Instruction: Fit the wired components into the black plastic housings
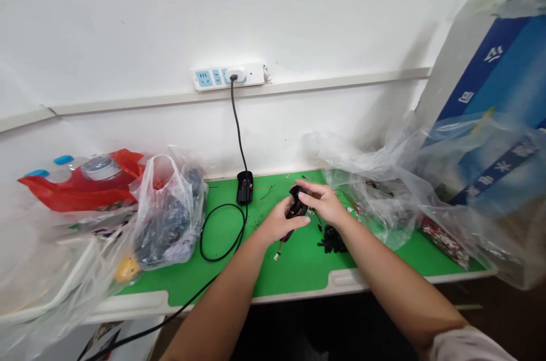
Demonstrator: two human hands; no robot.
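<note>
The person is holding a black plastic casing between both hands, right in front of the body and above the green counter. The left hand is curling around the lower side of the casing, and its fingers are closing under it. The right hand is coming from the other side, with its fingers lying over the top of the casing and pinching it from above. A thin wire with a white tip is hanging out below the left hand. Just beside the right hand, a pile of small black pieces is lying on the counter. Left of the hands, a black cable is running from a white power strip on the wall down to a black oblong device, and it is making a loop on the counter. Farther left, a clear plastic bag with dark items is standing, and on the right side of the hands a crumpled clear plastic sheet is lying.
</note>
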